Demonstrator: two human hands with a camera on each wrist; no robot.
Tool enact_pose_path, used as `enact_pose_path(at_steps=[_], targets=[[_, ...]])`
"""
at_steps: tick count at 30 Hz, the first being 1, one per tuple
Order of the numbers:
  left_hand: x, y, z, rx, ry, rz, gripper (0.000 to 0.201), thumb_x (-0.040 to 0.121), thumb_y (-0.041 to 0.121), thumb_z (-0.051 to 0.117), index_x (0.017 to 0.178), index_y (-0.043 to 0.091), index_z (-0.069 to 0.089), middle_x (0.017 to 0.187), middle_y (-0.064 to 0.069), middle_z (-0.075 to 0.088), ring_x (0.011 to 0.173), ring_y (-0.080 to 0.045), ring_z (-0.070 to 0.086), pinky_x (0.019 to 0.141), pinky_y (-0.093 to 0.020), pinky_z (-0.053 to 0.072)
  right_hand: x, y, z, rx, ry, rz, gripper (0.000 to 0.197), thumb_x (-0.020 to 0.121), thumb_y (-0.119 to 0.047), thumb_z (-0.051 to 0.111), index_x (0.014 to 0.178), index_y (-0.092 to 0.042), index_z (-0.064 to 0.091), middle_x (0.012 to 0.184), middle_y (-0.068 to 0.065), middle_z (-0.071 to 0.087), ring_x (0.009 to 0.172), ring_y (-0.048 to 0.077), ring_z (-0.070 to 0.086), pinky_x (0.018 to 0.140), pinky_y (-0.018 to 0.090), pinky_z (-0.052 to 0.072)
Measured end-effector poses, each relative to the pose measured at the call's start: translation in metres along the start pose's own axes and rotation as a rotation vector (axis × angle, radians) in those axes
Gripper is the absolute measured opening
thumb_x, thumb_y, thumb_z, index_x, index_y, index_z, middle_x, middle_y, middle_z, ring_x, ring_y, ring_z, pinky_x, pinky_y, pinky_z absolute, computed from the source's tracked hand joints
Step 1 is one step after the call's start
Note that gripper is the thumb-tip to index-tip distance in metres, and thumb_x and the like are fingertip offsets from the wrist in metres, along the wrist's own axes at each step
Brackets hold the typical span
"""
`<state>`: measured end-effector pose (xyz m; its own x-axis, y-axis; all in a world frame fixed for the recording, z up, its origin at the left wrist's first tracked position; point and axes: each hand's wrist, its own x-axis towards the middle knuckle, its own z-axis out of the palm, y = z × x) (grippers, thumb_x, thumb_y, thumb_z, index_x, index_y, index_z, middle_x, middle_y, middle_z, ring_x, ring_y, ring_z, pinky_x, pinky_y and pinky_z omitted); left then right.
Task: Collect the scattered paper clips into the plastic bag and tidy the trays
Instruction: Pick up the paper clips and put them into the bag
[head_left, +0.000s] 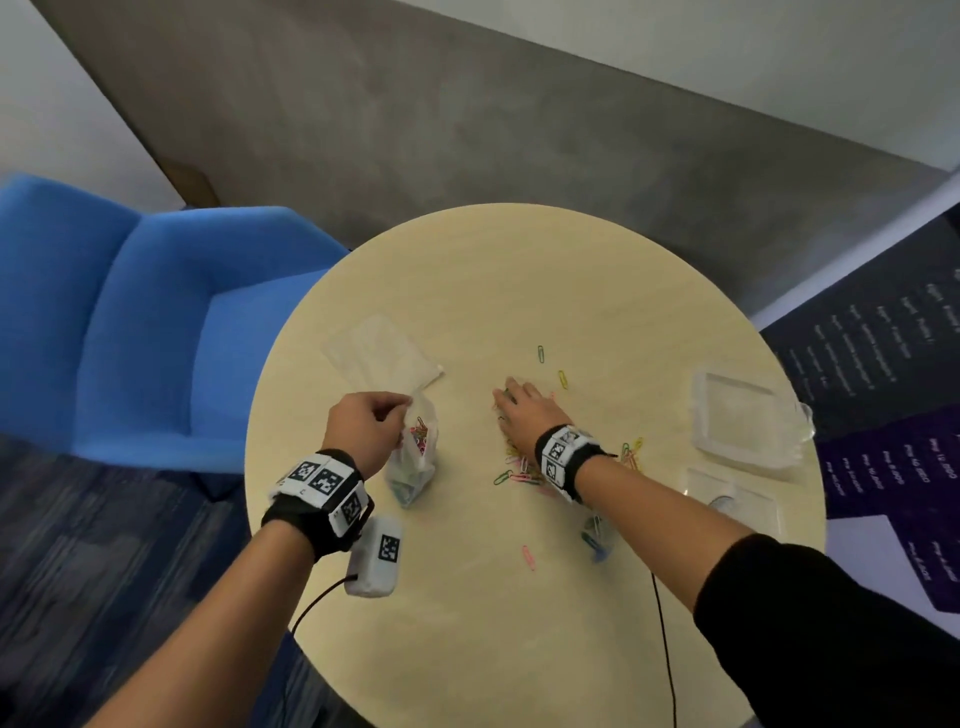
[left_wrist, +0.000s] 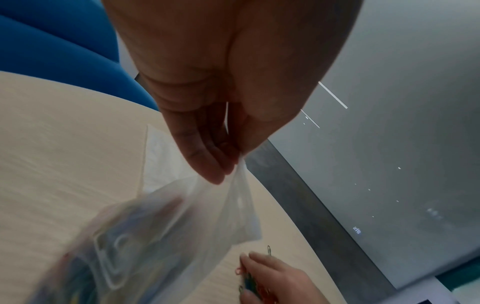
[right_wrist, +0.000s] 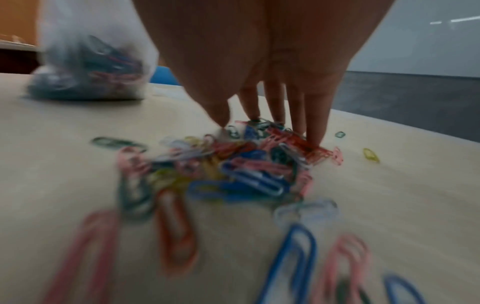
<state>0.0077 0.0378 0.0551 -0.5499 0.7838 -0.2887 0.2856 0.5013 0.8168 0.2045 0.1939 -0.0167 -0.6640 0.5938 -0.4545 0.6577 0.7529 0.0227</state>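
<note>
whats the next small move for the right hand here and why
Probably curl the right hand fingers in to gather a bunch from the paper clip pile. The fingertips already rest straight on the pile's far side, nothing is gripped yet, and the left hand pinches the top of the plastic bag just beside it, ready to receive them.
</note>
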Motion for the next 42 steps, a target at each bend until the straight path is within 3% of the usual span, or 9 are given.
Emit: enact_pose_path(at_steps=[3, 8, 13, 18, 22, 28, 32, 37, 42], targets=[[0.003, 0.003, 0.005, 0.011, -0.019, -0.002, 0.02, 0.09, 0.014, 0.057, 0.101, 0.014, 0.074, 0.075, -0.004, 0.072, 0.063, -0.016, 0.07, 0.074, -0.029, 0.058, -0.017, 0.002, 0.011, -0.003, 0.091, -0.062, 0.051, 0.088, 0.006, 0.051, 0.138, -0.002, 0.042, 0.139, 0.017, 0.044, 0.124, 0.032, 0.043, 0.102, 0.04, 0.044], [0.004, 0.017, 0.019, 0.015, -0.069, -0.006, 0.019, 0.091, 0.015, 0.057, 0.099, 0.014, 0.074, 0.072, -0.004, 0.072, 0.062, -0.017, 0.07, 0.076, -0.03, 0.058, -0.028, 0.022, 0.005, 0.168, 0.092, 0.022, 0.029, 0.092, -0.007, 0.055, 0.118, -0.009, 0.067, 0.115, 0.012, 0.065, 0.104, 0.028, 0.061, 0.099, 0.035, 0.046], [0.003, 0.027, 0.035, 0.021, -0.115, 0.001, 0.02, 0.092, 0.014, 0.056, 0.101, 0.012, 0.074, 0.078, -0.007, 0.073, 0.064, -0.02, 0.071, 0.075, -0.031, 0.059, -0.04, 0.036, -0.004, 1.203, 0.231, 0.54, 0.022, 0.075, -0.02, 0.081, 0.096, -0.017, 0.078, 0.11, 0.009, 0.072, 0.099, 0.022, 0.069, 0.094, 0.033, 0.054], [0.005, 0.035, 0.047, 0.032, -0.136, 0.03, 0.02, 0.092, 0.014, 0.057, 0.101, 0.008, 0.074, 0.082, -0.009, 0.072, 0.063, -0.019, 0.07, 0.06, -0.016, 0.053, -0.062, -0.001, -0.041, 2.114, 0.008, 0.371, 0.022, 0.087, 0.007, 0.06, 0.109, 0.011, 0.063, 0.097, 0.018, 0.071, 0.085, 0.025, 0.071, 0.078, 0.027, 0.059], [0.004, 0.038, 0.052, 0.043, -0.14, 0.064, 0.02, 0.091, 0.013, 0.058, 0.102, 0.008, 0.074, 0.08, -0.01, 0.074, 0.064, -0.019, 0.071, 0.056, -0.008, 0.049, -0.056, -0.031, -0.053, 2.065, -0.09, 0.349, 0.014, 0.087, 0.008, 0.06, 0.1, 0.011, 0.065, 0.091, 0.02, 0.07, 0.075, 0.023, 0.071, 0.072, 0.025, 0.06], [-0.002, 0.039, 0.056, 0.023, -0.17, 0.085, 0.019, 0.091, 0.012, 0.058, 0.101, 0.009, 0.074, 0.082, -0.008, 0.074, 0.059, -0.019, 0.068, 0.059, -0.016, 0.052, -0.038, -0.043, -0.054, 1.928, -0.13, 0.451, 0.034, 0.089, 0.009, 0.053, 0.122, 0.017, 0.052, 0.089, 0.015, 0.061, 0.078, 0.02, 0.063, 0.086, 0.031, 0.055], [-0.001, 0.037, 0.057, 0.025, -0.176, 0.08, 0.02, 0.093, 0.013, 0.057, 0.103, 0.01, 0.074, 0.076, -0.004, 0.071, 0.055, -0.015, 0.067, 0.052, -0.01, 0.05, -0.036, -0.05, -0.06, 1.808, -0.119, 0.458, 0.039, 0.089, 0.011, 0.047, 0.128, 0.014, 0.048, 0.096, 0.018, 0.062, 0.077, 0.02, 0.061, 0.078, 0.029, 0.054], [0.005, 0.039, 0.057, 0.028, -0.164, 0.071, 0.021, 0.091, 0.012, 0.057, 0.105, 0.009, 0.074, 0.074, -0.006, 0.072, 0.054, -0.009, 0.065, 0.051, -0.007, 0.046, -0.048, -0.049, -0.07, 1.03, 0.094, 0.268, 0.03, 0.082, -0.008, 0.066, 0.111, -0.011, 0.071, 0.102, 0.008, 0.073, 0.094, 0.02, 0.069, 0.087, 0.028, 0.055], [0.006, 0.035, 0.05, 0.011, -0.114, 0.048, 0.02, 0.092, 0.011, 0.056, 0.103, 0.01, 0.073, 0.062, 0.003, 0.065, 0.043, 0.002, 0.058, 0.05, -0.005, 0.045, -0.038, -0.01, -0.08, 1.062, 0.215, 0.228, 0.021, 0.088, -0.005, 0.06, 0.098, -0.016, 0.076, 0.102, 0.001, 0.074, 0.087, 0.014, 0.069, 0.085, 0.029, 0.057]])
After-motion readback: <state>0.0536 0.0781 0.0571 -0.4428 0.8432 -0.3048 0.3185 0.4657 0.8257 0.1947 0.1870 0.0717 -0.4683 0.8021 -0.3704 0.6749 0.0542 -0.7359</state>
